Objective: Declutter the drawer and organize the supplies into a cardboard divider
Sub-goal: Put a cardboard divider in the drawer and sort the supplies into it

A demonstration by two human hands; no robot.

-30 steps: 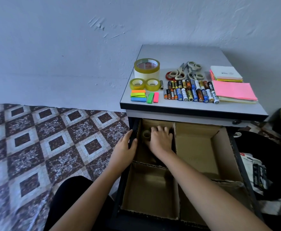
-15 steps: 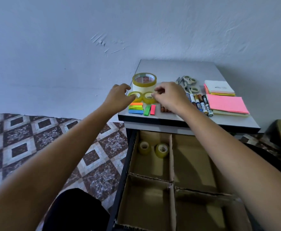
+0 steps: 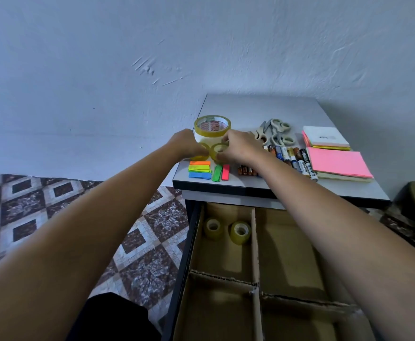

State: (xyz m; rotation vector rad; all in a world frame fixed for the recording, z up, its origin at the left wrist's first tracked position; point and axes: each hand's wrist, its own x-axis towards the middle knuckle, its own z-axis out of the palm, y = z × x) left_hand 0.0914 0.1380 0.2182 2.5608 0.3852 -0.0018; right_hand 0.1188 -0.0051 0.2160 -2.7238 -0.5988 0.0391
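The open drawer holds a cardboard divider (image 3: pixel 253 242) with several compartments. Two small clear tape rolls (image 3: pixel 240 232) lie in its far left compartment. On the cabinet top (image 3: pixel 260 107), my left hand (image 3: pixel 188 143) grips a small yellow tape roll (image 3: pixel 199 157), mostly hidden under it. My right hand (image 3: pixel 239 146) grips a second small tape roll (image 3: pixel 218 151) beside the first. A large tape roll (image 3: pixel 212 125) stands just behind both hands.
Coloured sticky flags (image 3: pixel 200 169) lie near the cabinet's front left edge. Batteries and markers (image 3: pixel 290 155), scissors (image 3: pixel 275 131) and stacks of sticky notes (image 3: pixel 338 163) fill the right side. Patterned floor tiles (image 3: pixel 29 205) lie to the left.
Both hands left the drawer, where two small tape rolls now lie, rose to the cabinet top, and closed on the two small yellow rolls there. The view has moved closer.
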